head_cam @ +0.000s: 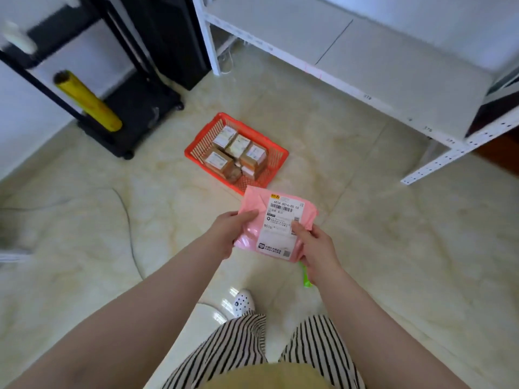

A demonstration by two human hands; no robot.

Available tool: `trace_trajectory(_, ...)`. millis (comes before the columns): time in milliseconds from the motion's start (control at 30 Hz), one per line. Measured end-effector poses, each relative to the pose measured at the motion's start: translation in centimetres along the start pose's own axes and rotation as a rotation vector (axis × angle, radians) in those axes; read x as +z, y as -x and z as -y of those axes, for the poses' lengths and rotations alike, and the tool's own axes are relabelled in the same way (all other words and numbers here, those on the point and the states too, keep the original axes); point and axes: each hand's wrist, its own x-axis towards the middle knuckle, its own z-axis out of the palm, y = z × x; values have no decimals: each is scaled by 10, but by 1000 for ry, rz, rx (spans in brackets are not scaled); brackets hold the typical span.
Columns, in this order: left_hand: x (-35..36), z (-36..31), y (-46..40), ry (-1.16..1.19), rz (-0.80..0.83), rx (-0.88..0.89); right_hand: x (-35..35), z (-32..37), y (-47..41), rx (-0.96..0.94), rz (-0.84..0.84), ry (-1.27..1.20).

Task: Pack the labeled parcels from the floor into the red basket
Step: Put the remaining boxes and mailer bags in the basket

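Observation:
A pink soft parcel [254, 202] with a white shipping label is held in the air between both hands, label up. My left hand [229, 231] grips its left edge, thumb on top. My right hand [318, 244] grips its right lower corner, thumb on the label. Just beyond the parcel, the red basket [278, 157] stands on the tiled floor. Inside it lie several brown cardboard parcels [219, 161] with white labels, packed side by side. The parcel's far edge overlaps the basket's near corner in view.
A white metal shelf rack [421, 172] stands at the right and back. A black wheeled cart [126, 127] with a yellow roll [90, 103] stands at the left. A grey cable [130, 234] runs over the floor. A green item [306, 277] lies under my right wrist.

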Motion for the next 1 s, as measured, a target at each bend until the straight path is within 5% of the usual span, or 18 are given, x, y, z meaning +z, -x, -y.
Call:
trace_trajectory(600, -132, -161, -135, 50, -82, -70, 205, 102, -134, 147, 109, 119)
trace_trajectory(1000, -159, -239, -236, -91, 43, -109, 273, 125, -201, 138, -128, 6)
